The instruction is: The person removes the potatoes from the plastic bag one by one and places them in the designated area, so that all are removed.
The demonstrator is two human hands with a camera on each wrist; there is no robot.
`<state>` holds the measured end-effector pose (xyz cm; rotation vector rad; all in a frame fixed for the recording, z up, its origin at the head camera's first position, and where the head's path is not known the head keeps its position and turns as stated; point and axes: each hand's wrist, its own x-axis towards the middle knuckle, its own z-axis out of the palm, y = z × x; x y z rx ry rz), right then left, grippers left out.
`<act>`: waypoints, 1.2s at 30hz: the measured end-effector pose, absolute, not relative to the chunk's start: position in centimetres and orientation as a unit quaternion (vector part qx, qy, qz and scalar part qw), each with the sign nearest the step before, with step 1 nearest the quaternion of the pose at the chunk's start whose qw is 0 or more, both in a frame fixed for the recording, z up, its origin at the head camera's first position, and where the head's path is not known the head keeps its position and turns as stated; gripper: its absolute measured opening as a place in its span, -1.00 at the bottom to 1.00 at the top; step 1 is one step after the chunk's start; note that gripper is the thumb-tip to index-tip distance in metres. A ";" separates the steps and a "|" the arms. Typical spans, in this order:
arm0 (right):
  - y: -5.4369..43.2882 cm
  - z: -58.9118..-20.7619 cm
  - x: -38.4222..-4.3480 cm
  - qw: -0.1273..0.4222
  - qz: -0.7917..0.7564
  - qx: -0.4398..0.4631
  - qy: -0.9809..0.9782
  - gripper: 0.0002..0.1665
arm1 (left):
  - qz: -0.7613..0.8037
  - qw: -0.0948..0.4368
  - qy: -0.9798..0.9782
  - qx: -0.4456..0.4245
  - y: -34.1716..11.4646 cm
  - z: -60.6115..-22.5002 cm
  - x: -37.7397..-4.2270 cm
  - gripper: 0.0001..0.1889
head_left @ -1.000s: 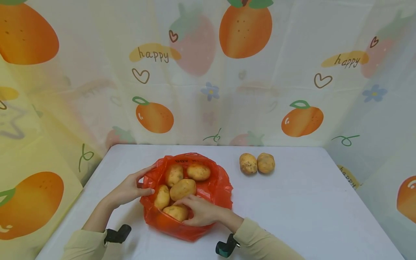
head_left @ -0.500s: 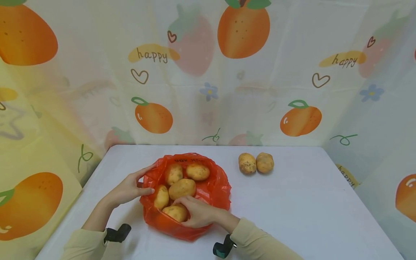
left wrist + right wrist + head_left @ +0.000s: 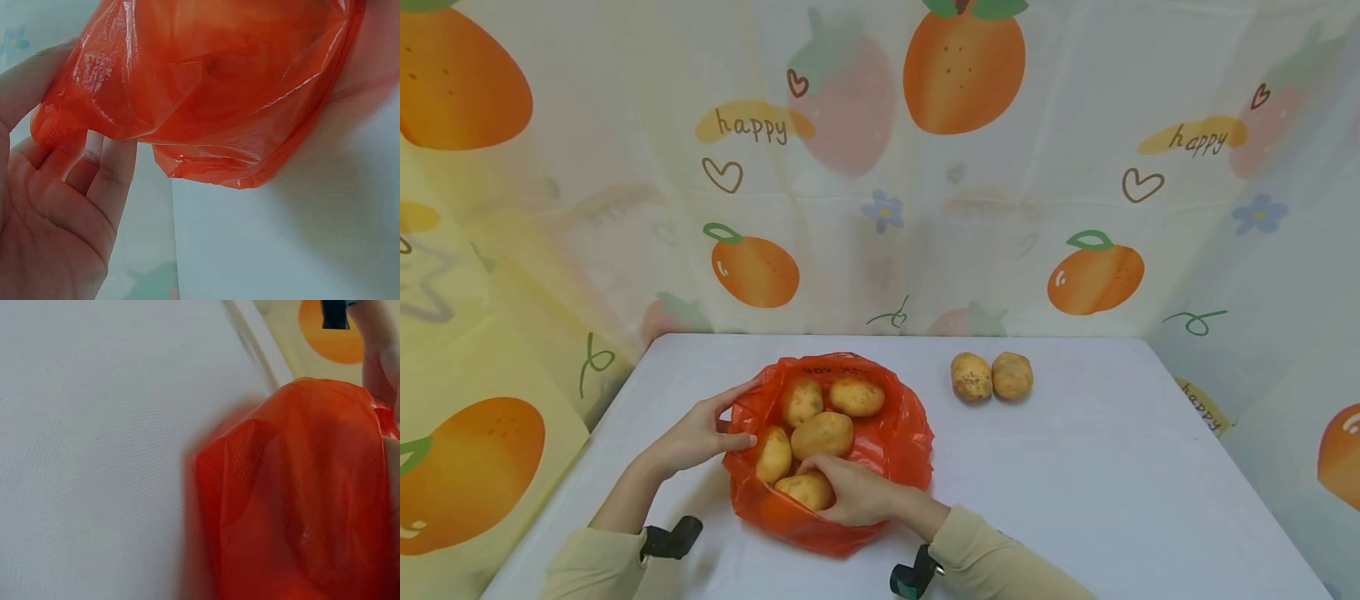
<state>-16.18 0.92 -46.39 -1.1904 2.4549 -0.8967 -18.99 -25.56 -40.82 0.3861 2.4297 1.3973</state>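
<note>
A red plastic bag [image 3: 901, 433] stands on the white table with its mouth spread wide, and several potatoes lie inside it. My left hand [image 3: 694, 433] grips the bag's left rim, thumb inside and fingers behind the plastic; the left wrist view shows the hand [image 3: 56, 212] with the bag [image 3: 231, 94] pinched at its edge. Reaching into the bag from the right, my right hand [image 3: 861, 490] holds the nearest potato [image 3: 805, 490] between thumb and fingers. In the right wrist view the bag [image 3: 300, 494] hides most of that hand.
Two more potatoes, a left one [image 3: 972, 377] and a right one [image 3: 1012, 376], sit side by side at the back of the white table [image 3: 1075, 483]. A fruit-patterned cloth [image 3: 880, 250] hangs behind the table and along both sides.
My right hand has shifted very slightly left and down, staying on the same potato. The left hand keeps its place on the bag's rim.
</note>
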 end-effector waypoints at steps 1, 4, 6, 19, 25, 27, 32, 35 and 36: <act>0.9 -46.4 -16.2 0.135 -0.309 -0.410 0.848 -0.43 | 0.486 0.156 0.849 0.138 -25.6 -40.8 -19.0 -0.20; 0.9 -46.4 -16.2 0.138 -0.305 -0.407 0.850 -0.36 | 0.487 0.156 0.848 0.136 -25.5 -40.8 -19.0 -0.19; 1.0 -46.4 -16.1 0.140 -0.303 -0.405 0.851 -0.33 | 0.488 0.156 0.848 0.139 -25.5 -40.8 -19.0 -0.20; 1.9 -46.5 -16.2 0.164 -0.333 -0.395 0.840 -0.40 | 0.486 0.154 0.848 0.143 -25.5 -40.7 -18.9 -0.20; 2.5 -46.4 -16.3 0.147 -0.340 -0.403 0.837 -0.42 | 0.487 0.153 0.847 0.146 -25.4 -40.7 -18.9 -0.19; 2.7 -46.3 -16.3 0.138 -0.339 -0.410 0.835 -0.42 | 0.489 0.154 0.846 0.145 -25.5 -40.8 -18.9 -0.19; 3.2 -45.8 -16.4 0.131 -0.344 -0.413 0.833 -0.38 | 0.489 0.155 0.846 0.142 -25.5 -40.8 -18.9 -0.19; 3.6 -45.5 -16.5 0.132 -0.351 -0.410 0.831 -0.36 | 0.486 0.151 0.849 0.141 -25.6 -40.9 -18.9 -0.19; 3.6 -45.4 -16.6 0.132 -0.353 -0.409 0.831 -0.35 | 0.486 0.150 0.850 0.138 -25.6 -40.9 -18.9 -0.19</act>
